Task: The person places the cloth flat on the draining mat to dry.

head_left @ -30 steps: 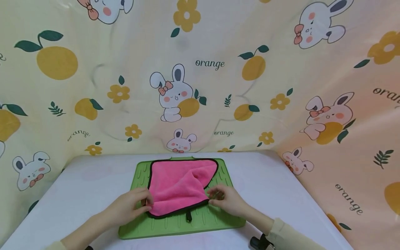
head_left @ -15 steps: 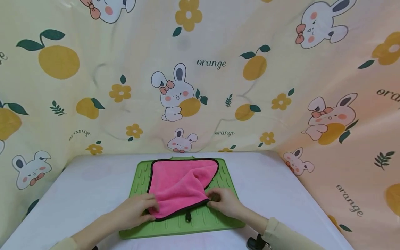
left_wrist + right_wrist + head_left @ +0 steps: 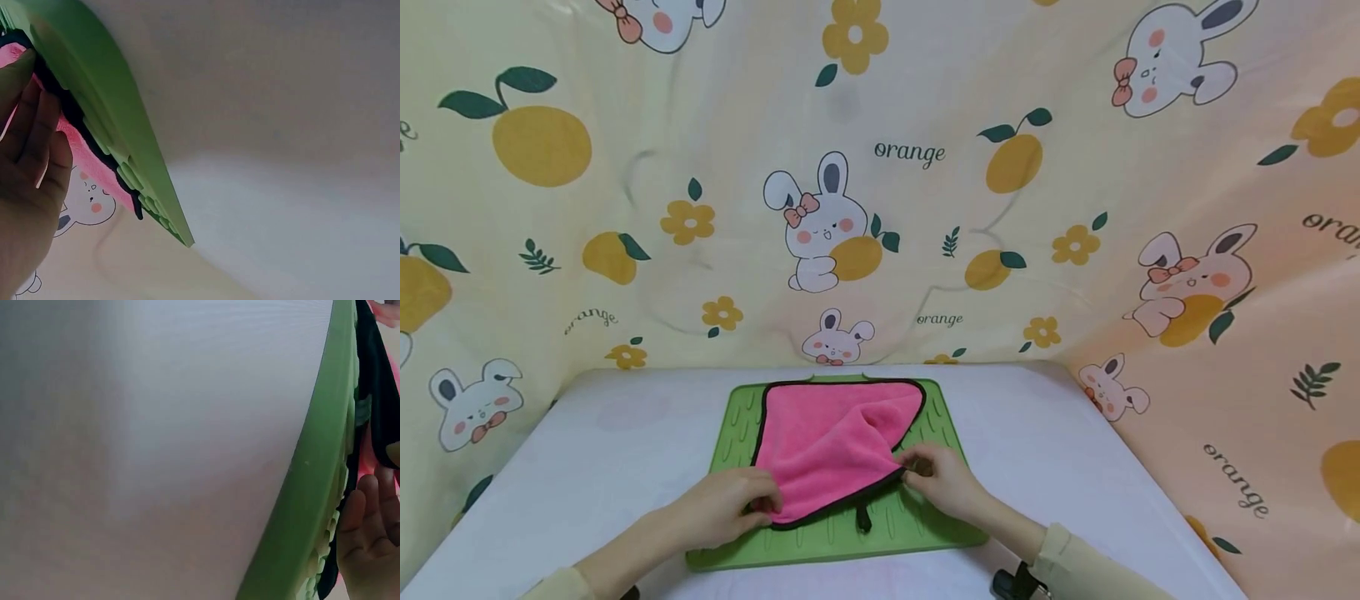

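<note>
A pink towel [image 3: 820, 437] with black edging lies rumpled over a green mat [image 3: 805, 552] with raised ridges. Its near left corner is pinched by my left hand [image 3: 718, 507], thumb below and fingers above. My right hand [image 3: 946, 485] pinches the near right corner and holds that edge a little raised. From under the near edge a small black tab [image 3: 863, 520] sticks out. In the left wrist view the thumb and fingers [image 3: 44, 125] close on the black border [image 3: 75, 115]. The right wrist view shows the black edge [image 3: 378, 394] above the curled fingers [image 3: 370, 512].
The mat sits on a white table [image 3: 625, 442]. Behind and to the right hangs a cream curtain [image 3: 737, 125] printed with rabbits and oranges. A black device [image 3: 1017, 582] is strapped at the right wrist.
My left hand has shifted slightly right and taken the towel's corner. The right hand has raised its corner a little, and the black tab has swung slightly right.
</note>
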Demonstrator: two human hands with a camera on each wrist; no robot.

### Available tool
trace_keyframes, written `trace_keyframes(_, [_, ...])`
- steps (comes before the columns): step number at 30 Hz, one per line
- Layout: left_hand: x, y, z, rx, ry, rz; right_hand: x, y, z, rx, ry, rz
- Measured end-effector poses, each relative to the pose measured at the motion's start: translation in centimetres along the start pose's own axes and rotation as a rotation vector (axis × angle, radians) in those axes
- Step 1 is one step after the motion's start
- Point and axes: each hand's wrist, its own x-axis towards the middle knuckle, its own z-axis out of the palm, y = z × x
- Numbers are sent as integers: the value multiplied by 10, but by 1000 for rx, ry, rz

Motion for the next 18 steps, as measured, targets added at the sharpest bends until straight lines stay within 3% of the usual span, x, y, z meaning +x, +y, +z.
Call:
trace_keyframes(7, [-1, 0, 0, -71, 0, -35, -2, -4, 0, 14, 67, -19])
trace_keyframes(18, [-4, -5, -2, -226, -20, -73, -9, -16, -3, 103, 68, -80])
